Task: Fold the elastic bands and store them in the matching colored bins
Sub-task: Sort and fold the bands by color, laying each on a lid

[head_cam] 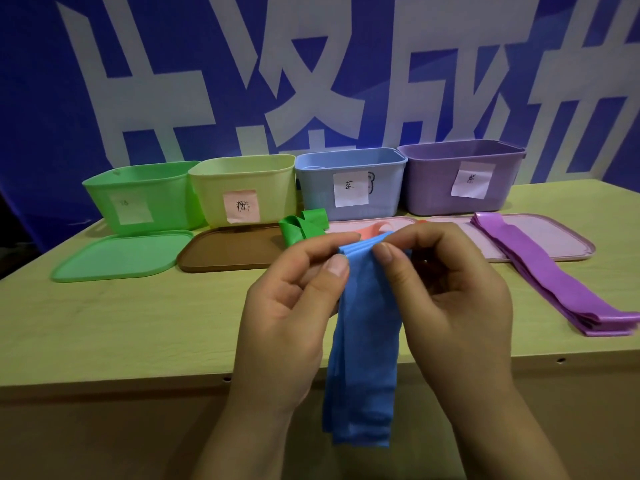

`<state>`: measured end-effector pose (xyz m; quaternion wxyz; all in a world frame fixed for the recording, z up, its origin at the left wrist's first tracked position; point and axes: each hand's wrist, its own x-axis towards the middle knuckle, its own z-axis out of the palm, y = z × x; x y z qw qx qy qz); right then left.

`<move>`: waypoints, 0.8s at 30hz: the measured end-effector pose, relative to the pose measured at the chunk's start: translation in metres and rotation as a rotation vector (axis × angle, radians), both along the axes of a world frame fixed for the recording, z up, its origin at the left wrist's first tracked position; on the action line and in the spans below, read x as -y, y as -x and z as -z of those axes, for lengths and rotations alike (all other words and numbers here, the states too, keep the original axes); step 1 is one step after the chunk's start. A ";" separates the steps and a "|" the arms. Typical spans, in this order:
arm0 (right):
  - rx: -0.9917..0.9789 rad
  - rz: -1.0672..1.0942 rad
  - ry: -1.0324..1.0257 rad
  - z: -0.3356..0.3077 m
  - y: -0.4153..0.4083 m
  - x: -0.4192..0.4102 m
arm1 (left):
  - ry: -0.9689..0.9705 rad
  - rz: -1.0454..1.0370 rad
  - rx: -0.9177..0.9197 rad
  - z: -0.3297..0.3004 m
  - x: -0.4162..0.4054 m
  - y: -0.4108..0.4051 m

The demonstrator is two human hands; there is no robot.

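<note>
While blue band (363, 341) hangs near table (138, 323) edge: pinched at top by L hand (294, 306) & R hand (450, 299), both clenched on it.

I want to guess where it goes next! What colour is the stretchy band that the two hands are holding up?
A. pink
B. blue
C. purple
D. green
B: the left hand and the right hand pinch the top of a long blue elastic band that hangs down between them; the folded purple elastic band and the looped green elastic band lie on the table.
</note>
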<state>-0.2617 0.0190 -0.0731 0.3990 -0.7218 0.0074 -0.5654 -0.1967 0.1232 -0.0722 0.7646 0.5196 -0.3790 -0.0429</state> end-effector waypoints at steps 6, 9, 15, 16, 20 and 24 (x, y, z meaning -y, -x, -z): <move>0.022 -0.057 -0.044 -0.001 0.000 -0.003 | 0.036 -0.069 0.133 -0.002 0.000 0.002; 0.021 -0.074 -0.051 0.000 0.000 -0.004 | 0.031 -0.109 0.165 -0.001 0.000 0.001; 0.029 0.041 0.068 0.000 -0.001 -0.001 | 0.054 -0.189 0.197 -0.004 -0.003 0.002; 0.017 -0.003 0.038 -0.001 0.000 0.001 | 0.055 -0.190 0.205 -0.005 -0.004 0.002; -0.025 -0.232 -0.066 -0.004 0.003 0.006 | 0.025 -0.197 0.177 -0.005 -0.006 0.005; 0.031 -0.280 -0.113 -0.001 0.003 0.003 | -0.093 -0.119 0.138 -0.011 -0.012 0.000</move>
